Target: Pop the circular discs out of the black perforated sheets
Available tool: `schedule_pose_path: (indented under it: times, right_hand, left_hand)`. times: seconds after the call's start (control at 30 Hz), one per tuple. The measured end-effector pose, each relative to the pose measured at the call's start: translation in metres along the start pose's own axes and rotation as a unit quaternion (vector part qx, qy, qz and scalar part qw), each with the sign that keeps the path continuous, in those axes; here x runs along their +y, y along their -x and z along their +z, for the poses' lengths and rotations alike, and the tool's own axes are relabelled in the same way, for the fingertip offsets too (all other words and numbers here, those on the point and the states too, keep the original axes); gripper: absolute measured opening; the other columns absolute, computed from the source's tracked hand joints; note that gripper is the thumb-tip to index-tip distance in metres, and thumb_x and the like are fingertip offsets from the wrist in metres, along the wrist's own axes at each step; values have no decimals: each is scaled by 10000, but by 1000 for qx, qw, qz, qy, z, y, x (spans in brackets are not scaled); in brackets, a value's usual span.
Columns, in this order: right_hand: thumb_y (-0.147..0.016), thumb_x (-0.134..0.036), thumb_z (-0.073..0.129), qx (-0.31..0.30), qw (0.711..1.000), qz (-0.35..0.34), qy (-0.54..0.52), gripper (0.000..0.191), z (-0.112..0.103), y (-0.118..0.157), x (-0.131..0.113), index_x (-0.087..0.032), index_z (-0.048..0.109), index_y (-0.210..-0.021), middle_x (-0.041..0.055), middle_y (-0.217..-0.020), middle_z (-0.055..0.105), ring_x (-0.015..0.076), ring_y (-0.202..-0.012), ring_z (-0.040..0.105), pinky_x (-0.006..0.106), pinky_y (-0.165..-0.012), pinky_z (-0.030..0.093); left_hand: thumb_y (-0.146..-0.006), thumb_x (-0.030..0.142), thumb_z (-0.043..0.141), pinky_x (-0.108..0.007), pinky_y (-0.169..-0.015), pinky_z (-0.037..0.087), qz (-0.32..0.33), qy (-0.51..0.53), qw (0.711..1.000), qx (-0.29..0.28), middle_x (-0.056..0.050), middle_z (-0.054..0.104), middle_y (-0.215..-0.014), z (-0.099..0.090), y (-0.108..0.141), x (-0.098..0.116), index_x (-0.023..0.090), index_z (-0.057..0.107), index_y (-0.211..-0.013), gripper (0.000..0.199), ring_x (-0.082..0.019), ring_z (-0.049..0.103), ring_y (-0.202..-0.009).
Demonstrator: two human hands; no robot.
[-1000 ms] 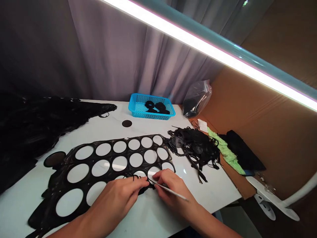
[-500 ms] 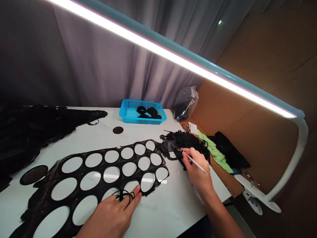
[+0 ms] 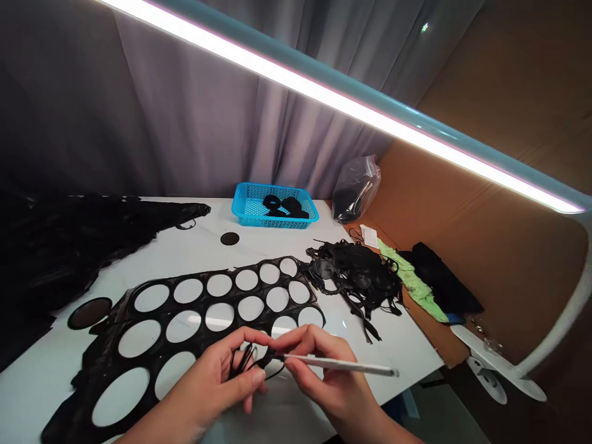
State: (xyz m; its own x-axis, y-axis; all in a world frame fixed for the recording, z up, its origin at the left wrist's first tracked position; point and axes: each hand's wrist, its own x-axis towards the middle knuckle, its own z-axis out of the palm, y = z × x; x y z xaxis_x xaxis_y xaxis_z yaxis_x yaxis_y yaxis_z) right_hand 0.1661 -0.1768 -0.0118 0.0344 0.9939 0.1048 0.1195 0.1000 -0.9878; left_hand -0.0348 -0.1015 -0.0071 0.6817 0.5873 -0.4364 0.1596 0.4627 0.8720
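The right hand [image 3: 329,370] pinches a slim pale tool [image 3: 354,365] and the left hand [image 3: 219,377] curls around thin black loops [image 3: 248,356], both over the near edge of the perforated black sheet [image 3: 202,338], where a slipping tool could snag a loop.

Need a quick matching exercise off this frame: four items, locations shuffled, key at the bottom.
Items
1. slim tool
2. blue mesh basket
3. black sheet with round holes
4. light-green cloth

Locations
A. right of the tangled black strips
B. flat on the white table, left of the strips
C. in the right hand's fingers
D. at the back of the table, before the grey curtain

Pairs: 1-C, 2-D, 3-B, 4-A
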Motion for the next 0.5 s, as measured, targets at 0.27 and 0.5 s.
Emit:
schedule_pose_path:
  times: [0.27,0.5]
  right_hand:
    - [-876,-213,620,-50,996,24,73,183,-8,-20,16,-198,538,-714,72,-980,681,195,-911,662,298,-758,494]
    - [-825,-112,613,-151,977,-28,145,195,13,-23,32,-215,484,-721,44,-979,674,179,-905,650,292,-776,510]
  left_hand:
    - [-921,465,543,-273,-625,524,96,-239,955,146,-43,752,-1030,-37,21,-3,310,705,-1178,341,-126,575,-562]
    - [-958,212,465,-314,-634,505,335,-724,587,137,-73,598,-1394,-32,18,-70,275,568,-1371,431,-157,653,-652]
